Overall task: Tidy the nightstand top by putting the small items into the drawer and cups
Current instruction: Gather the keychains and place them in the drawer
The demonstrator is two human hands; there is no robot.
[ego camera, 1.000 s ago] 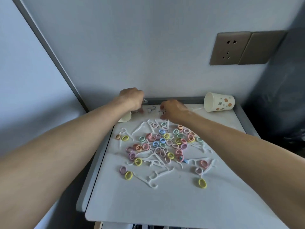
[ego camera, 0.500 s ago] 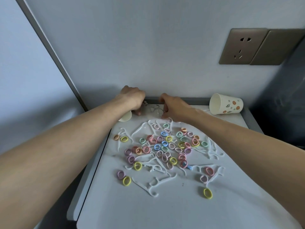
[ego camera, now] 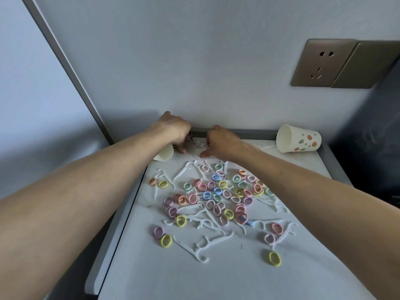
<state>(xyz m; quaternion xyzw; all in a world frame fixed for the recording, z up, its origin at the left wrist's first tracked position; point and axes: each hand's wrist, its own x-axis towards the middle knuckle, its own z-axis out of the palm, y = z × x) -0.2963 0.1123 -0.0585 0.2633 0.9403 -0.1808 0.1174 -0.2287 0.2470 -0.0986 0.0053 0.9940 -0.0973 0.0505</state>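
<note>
Fingers (ego camera: 183, 147) of left hand (ego camera: 173, 131) curled round small silvery metal clips (ego camera: 191, 138). Those of right hand (ego camera: 223, 144) bent downward; grip impossible to tell.

The single head view looks forward and steeply down from over the near edge of the nightstand top (ego camera: 216, 282), facing the wall (ego camera: 194, 61) behind it. It is close: the forearms fill both lower corners, reaching to the left hand (ego camera: 173, 129) and right hand (ego camera: 224, 144) at the far edge. The wide lens takes in the wall socket (ego camera: 322, 63) at upper right.
</note>
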